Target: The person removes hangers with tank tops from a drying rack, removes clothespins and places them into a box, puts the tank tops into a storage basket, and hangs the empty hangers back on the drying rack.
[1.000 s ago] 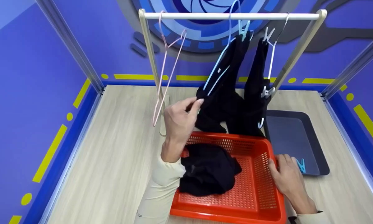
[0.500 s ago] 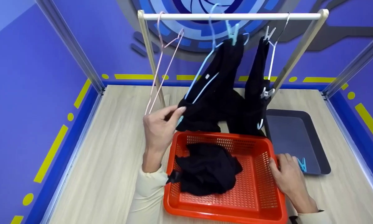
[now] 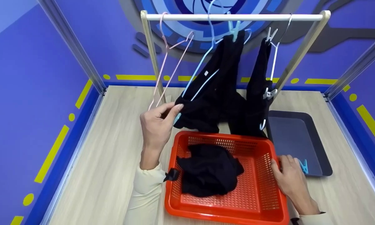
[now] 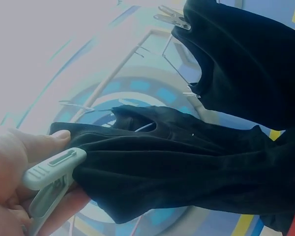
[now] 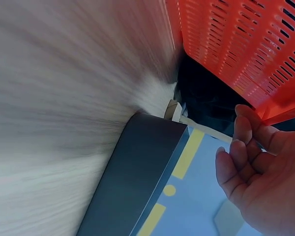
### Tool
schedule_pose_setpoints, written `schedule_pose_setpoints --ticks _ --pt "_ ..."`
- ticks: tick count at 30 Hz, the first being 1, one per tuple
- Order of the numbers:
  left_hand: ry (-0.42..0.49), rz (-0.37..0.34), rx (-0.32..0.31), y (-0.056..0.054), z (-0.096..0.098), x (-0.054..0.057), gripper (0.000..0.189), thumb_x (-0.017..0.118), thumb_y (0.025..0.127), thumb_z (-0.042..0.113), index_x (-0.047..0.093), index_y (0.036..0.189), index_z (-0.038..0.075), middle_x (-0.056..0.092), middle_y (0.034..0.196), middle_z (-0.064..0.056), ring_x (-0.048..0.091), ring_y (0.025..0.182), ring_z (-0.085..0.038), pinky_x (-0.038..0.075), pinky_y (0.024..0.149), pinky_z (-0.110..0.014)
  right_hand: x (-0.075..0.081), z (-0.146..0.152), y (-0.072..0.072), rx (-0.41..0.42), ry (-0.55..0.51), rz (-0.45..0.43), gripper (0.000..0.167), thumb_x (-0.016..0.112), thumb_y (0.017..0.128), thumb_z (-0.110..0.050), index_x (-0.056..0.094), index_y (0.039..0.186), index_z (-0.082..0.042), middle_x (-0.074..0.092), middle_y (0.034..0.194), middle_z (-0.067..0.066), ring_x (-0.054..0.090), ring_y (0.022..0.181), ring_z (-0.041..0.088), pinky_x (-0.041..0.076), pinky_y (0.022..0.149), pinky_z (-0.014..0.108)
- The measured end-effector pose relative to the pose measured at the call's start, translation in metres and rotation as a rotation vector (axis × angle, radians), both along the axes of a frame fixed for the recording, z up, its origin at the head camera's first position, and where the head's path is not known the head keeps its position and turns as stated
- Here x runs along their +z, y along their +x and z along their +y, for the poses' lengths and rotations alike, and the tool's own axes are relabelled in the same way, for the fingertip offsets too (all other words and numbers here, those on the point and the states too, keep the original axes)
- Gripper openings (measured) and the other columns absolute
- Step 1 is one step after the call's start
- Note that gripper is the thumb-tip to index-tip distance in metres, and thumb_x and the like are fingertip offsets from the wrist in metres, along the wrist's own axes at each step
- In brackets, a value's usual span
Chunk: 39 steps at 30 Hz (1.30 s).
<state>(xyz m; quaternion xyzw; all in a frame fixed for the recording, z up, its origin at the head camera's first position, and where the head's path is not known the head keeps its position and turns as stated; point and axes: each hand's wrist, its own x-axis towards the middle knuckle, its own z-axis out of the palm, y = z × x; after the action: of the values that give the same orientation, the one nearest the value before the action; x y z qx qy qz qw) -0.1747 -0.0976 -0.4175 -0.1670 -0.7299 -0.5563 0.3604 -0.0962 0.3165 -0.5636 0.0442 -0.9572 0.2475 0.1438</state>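
Black garment point(image 3: 201, 114), draped on light-blue hanger point(image 3: 203, 60), is hung from white rail point(image 3: 181, 17); its near edge is pinched in left grip point(image 3: 157, 126), beside pale-green clothespin point(image 4: 55, 168). Red basket point(image 3: 250, 186) is held at its right rim by right grip point(image 3: 290, 176); black cloth point(image 3: 209, 175) is bunched inside.

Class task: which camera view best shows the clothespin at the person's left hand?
The left wrist view: the clothespin appears large there, both handles visible, beside the black garment. The head view shows only a small pale-blue part beside the left hand; the right wrist view does not show it.
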Motion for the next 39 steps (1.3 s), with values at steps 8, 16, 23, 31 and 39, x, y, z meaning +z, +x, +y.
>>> schedule_pose_setpoints --ticks 8,16,23,31,39 --pt "-0.01 0.007 -0.018 0.01 -0.006 -0.007 0.006 0.087 0.09 0.008 0.086 0.095 0.005 0.076 0.077 0.002 0.061 0.058 -0.013 0.048 0.058 -0.02 0.002 0.0 0.001 -0.009 -0.006 -0.043 0.023 0.061 0.107 -0.019 0.067 0.105 0.003 0.057 0.089 0.009 0.044 0.082 0.027 0.037 0.069 0.045" --pt "-0.09 0.045 0.015 0.027 -0.029 -0.024 0.014 0.089 0.084 0.0 0.086 0.097 0.005 0.079 0.083 0.0 0.064 0.059 -0.011 0.049 0.06 -0.017 0.002 0.0 0.001 -0.008 -0.019 -0.05 0.025 0.06 0.108 -0.019 0.068 0.107 0.004 0.059 0.092 0.011 0.045 0.083 0.028 0.038 0.07 0.045" --pt "-0.115 -0.018 -0.048 0.043 -0.05 -0.041 0.016 0.089 0.082 -0.004 0.086 0.095 0.006 0.079 0.086 -0.001 0.062 0.059 -0.01 0.046 0.058 -0.015 0.001 0.0 0.001 -0.008 -0.028 -0.023 0.022 0.061 0.107 -0.017 0.068 0.107 0.004 0.059 0.089 0.01 0.045 0.083 0.028 0.039 0.069 0.046" --pt "-0.128 -0.054 -0.114 0.057 -0.068 -0.057 0.023 0.088 0.079 -0.01 0.086 0.094 0.008 0.08 0.09 0.0 0.071 0.068 -0.012 0.053 0.063 -0.016 0.001 0.0 0.001 -0.013 -0.024 -0.023 0.023 0.061 0.107 -0.018 0.068 0.107 0.003 0.058 0.089 0.009 0.045 0.083 0.027 0.04 0.068 0.046" --pt "-0.106 -0.118 -0.183 0.066 -0.086 -0.071 0.027 0.085 0.081 -0.014 0.086 0.096 0.007 0.08 0.089 -0.002 0.063 0.061 -0.012 0.048 0.058 -0.016 0.0 0.001 0.002 -0.005 -0.035 -0.014 0.022 0.062 0.107 -0.017 0.068 0.107 0.004 0.059 0.09 0.009 0.046 0.083 0.027 0.04 0.068 0.046"
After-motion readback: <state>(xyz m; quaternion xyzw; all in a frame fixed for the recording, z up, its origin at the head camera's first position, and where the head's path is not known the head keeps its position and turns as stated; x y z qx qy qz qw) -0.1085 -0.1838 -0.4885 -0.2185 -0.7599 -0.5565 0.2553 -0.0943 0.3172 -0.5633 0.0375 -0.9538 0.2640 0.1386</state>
